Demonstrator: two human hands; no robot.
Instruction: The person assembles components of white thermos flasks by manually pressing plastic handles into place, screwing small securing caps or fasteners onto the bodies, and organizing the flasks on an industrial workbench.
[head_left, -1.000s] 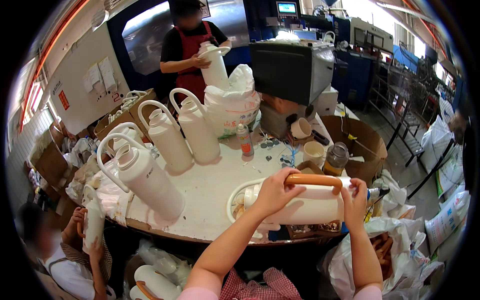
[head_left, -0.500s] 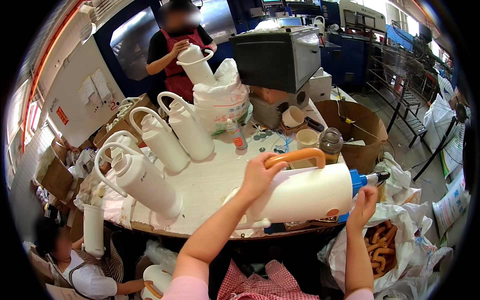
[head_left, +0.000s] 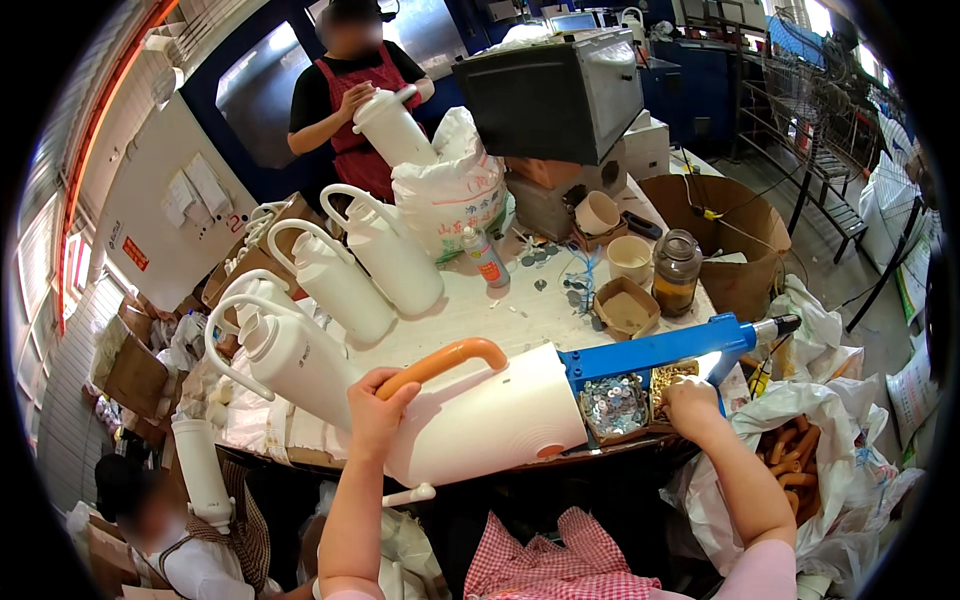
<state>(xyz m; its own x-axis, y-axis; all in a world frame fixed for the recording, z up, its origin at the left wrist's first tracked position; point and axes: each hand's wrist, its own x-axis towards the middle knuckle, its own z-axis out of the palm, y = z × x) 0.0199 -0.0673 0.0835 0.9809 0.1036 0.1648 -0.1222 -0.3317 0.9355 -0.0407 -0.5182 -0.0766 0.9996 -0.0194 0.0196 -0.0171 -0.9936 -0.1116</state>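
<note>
A white thermos jug body point(head_left: 490, 420) lies on its side at the table's front edge, its wide base toward the right. My left hand point(head_left: 378, 405) is wrapped round the end of its orange-brown handle point(head_left: 450, 362). To the right of the base, my right hand point(head_left: 692, 407) has its fingers curled down at a small box of brass-coloured screws point(head_left: 668, 378); what they pinch is hidden. Beside that lies a box of silvery washers point(head_left: 613, 403). Behind both boxes a blue fixture arm point(head_left: 650, 352) runs to a metal-tipped tool point(head_left: 775, 328).
Several upright white jugs point(head_left: 345, 290) stand on the left. A spray can point(head_left: 485, 258), a glass jar point(head_left: 677, 272) and small cups are farther back. A sack of orange-brown handles point(head_left: 790, 465) is at right. One co-worker point(head_left: 350, 100) stands across the table; another point(head_left: 190, 540) sits lower left.
The jug has moved left with my left hand, off the blue fixture arm, which now shows along its length. My right hand has moved down to the screw box.
</note>
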